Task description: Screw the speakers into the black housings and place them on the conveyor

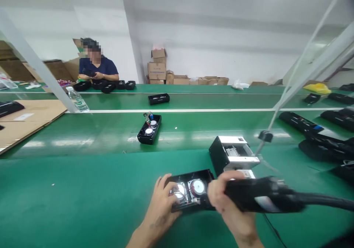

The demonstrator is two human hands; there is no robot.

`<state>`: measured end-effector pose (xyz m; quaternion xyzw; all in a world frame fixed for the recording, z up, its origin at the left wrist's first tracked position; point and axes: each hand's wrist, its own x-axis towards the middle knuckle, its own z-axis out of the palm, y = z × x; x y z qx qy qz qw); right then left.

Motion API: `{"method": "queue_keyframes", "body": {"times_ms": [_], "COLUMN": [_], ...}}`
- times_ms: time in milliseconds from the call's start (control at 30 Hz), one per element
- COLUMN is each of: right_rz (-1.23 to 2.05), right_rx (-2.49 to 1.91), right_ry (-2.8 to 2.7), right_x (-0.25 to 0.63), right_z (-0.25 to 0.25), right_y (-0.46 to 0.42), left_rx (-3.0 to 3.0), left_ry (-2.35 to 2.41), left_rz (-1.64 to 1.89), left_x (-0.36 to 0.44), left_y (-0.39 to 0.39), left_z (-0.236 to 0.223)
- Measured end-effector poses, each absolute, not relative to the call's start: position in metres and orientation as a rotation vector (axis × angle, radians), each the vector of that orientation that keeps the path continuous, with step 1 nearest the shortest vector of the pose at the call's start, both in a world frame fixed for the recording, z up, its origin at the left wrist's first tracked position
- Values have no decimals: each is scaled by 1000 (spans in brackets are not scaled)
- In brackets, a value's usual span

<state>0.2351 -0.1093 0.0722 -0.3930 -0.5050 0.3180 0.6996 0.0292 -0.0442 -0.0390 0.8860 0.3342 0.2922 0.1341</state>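
My left hand (165,200) grips the left end of a black speaker housing (204,175) lying on the green bench. Two round silver-white speaker drivers sit inside it, with thin red wires around them. Closed around a black corded electric screwdriver (257,194) is my right hand (225,196), at the housing's right end. The tool lies roughly level, its cable running off to the right. Its tip is hidden, so I cannot tell whether it touches the housing. Just beyond my right hand stands a black and silver box-shaped device (231,154) with an open top.
A second speaker housing (149,130) with a raised circuit board sits ahead, and another housing (159,99) lies farther off. Black housings (326,144) crowd the right side. At left are cardboard (35,117) and a water bottle (77,99). Across the line sits a co-worker (96,65).
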Motion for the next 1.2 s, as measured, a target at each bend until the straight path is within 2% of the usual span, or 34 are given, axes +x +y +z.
{"method": "queue_keyframes", "body": {"times_ms": [67,133,267,433,533,733,1200], "right_rz": [592,438,349,443,464,600,753], "right_rx": [-894,-1095,-1410,-1233,-1112,-795,-856], "right_ry": [-1014,-928,-849,-910,-891,-1000,-1157], "right_x": [265,292,318,315,306,268,233], "right_z": [75,70,33,4,21,70,51], "right_y": [-121,-132,-144,-140,-137,-128,-99], "left_rx": [2643,2695,2747,2843,2860,2796,2714], "left_ry": [987,1012,881,869,817,799,773], "left_rz": [782,733,616,517,550,574,482], "left_x": [17,13,38,73,74,70,73], "left_y": [-44,-46,-55,-59,-57,-58,-60], "left_z": [-31,-19,-4,-28,-37,-26,-20]}}
